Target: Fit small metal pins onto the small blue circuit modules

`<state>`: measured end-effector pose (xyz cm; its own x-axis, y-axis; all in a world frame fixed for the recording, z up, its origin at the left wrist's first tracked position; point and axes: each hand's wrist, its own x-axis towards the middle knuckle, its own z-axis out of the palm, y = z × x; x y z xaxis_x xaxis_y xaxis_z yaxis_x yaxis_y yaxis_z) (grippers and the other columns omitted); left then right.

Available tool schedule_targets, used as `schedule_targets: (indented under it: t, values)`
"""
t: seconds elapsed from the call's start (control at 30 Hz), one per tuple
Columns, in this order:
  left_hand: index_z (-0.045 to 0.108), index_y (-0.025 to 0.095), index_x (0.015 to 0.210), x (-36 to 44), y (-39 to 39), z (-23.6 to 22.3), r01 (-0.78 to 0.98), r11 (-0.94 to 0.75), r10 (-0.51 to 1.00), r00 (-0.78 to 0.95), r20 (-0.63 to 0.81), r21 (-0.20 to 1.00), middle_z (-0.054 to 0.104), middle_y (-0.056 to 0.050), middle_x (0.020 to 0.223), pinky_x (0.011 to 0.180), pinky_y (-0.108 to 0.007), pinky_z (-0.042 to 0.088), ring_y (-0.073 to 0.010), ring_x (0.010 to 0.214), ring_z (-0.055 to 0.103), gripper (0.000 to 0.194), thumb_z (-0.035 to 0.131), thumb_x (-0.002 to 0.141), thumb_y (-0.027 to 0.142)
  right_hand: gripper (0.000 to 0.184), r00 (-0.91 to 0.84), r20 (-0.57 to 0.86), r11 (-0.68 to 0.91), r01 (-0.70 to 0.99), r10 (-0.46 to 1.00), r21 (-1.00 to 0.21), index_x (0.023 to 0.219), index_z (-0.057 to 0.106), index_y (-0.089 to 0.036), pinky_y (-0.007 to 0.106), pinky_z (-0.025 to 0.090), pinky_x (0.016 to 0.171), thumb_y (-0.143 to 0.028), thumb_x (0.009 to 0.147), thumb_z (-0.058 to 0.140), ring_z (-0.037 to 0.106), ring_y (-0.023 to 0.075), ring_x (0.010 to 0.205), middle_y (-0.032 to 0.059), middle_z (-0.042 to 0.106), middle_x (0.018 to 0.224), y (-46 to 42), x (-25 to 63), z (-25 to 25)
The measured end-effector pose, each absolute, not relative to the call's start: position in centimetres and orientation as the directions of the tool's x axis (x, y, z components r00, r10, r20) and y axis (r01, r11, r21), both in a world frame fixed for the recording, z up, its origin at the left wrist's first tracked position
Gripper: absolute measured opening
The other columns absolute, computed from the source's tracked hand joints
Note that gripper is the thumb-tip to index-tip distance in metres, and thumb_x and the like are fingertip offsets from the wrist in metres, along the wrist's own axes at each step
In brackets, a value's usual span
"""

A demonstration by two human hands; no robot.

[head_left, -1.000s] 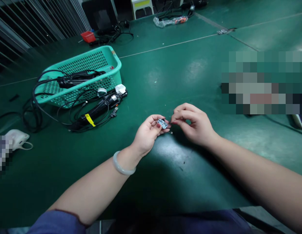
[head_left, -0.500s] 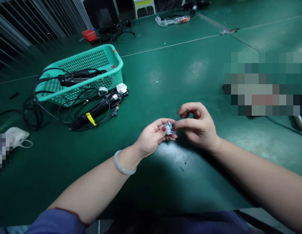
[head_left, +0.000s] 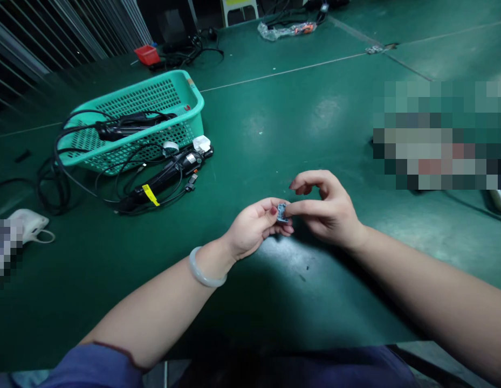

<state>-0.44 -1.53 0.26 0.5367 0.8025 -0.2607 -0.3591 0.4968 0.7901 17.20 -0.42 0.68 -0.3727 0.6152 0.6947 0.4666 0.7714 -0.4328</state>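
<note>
Component (head_left: pixel 281 213), small, bluish, squarish, grip of left hand (head_left: pixel 250 227) clamped on it, right hand (head_left: pixel 331 211) touching, grip parted.

Your head camera faces forward and down over the workbench (head_left: pixel 234 134). Its viewpoint lies on the near side of the turquoise basket (head_left: pixel 187 129), to its right; your left hand (head_left: pixel 250 227) and right hand (head_left: pixel 333 213) appear closer than the basket's far rim.
</note>
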Motion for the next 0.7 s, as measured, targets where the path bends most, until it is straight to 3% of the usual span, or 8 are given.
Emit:
schedule_targets:
  t: [0.2,0.3,0.47,0.57,0.7]
  values:
    - [0.059,0.013,0.093,-0.3,-1.5,0.4,-0.369,0.508,0.813,0.504,-0.291,0.778,0.065,-0.003,0.071,0.068,-0.027,0.049,-0.0113,0.065,0.063,0.019,0.064,0.08,0.024,0.023,-0.363,0.657,0.731,0.509,0.661,-0.455,0.08,0.074,-0.033,0.037,0.051,0.076,-0.018,0.082,0.057,0.056,0.0179,0.089,0.0028,0.06,0.108,-0.1,17.6,0.9]
    - [0.059,0.014,0.091,-0.2,-1.2,0.5,-0.43,0.489,0.852,0.42,-0.312,0.759,0.065,-0.003,0.074,0.071,-0.027,0.05,-0.0114,0.067,0.064,0.009,0.058,0.084,0.018,0.023,-0.282,0.608,0.636,0.583,0.742,-0.506,0.081,0.074,-0.031,0.038,0.051,0.076,-0.019,0.084,0.055,0.059,0.0189,0.085,0.0041,0.066,0.098,0.1,17.8,1.2]
    - [0.06,0.013,0.087,-0.5,0.0,0.6,-0.643,0.426,0.888,0.161,-0.432,0.636,0.065,-0.003,0.078,0.074,-0.022,0.051,-0.008,0.071,0.063,0.015,0.045,0.09,0.013,0.011,-0.358,0.384,0.522,0.653,0.851,-0.549,0.084,0.072,-0.023,0.038,0.052,0.079,-0.025,0.083,0.061,0.062,0.0204,0.082,0.0048,0.071,0.084,0.4,17.8,0.6]
    - [0.062,0.013,0.091,-0.6,0.4,0.6,-0.682,0.402,0.878,0.097,-0.469,0.611,0.065,-0.003,0.081,0.074,-0.02,0.051,-0.0064,0.071,0.061,0.016,0.046,0.089,0.011,0.016,-0.433,0.246,0.495,0.694,0.867,-0.522,0.091,0.072,-0.02,0.038,0.051,0.081,-0.03,0.081,0.064,0.062,0.0214,0.087,0.0057,0.071,0.09,0.0,17.1,0.1]
    - [0.064,0.014,0.1,-0.5,0.3,0.5,-0.66,0.388,0.899,0.117,-0.422,0.643,0.065,-0.003,0.084,0.075,-0.018,0.051,-0.005,0.071,0.061,0.022,0.046,0.088,0.009,0.018,-0.422,0.202,0.468,0.789,0.884,-0.398,0.089,0.072,-0.019,0.037,0.049,0.077,-0.031,0.084,0.059,0.06,0.0225,0.085,0.0073,0.07,0.086,-0.3,15.6,0.1]
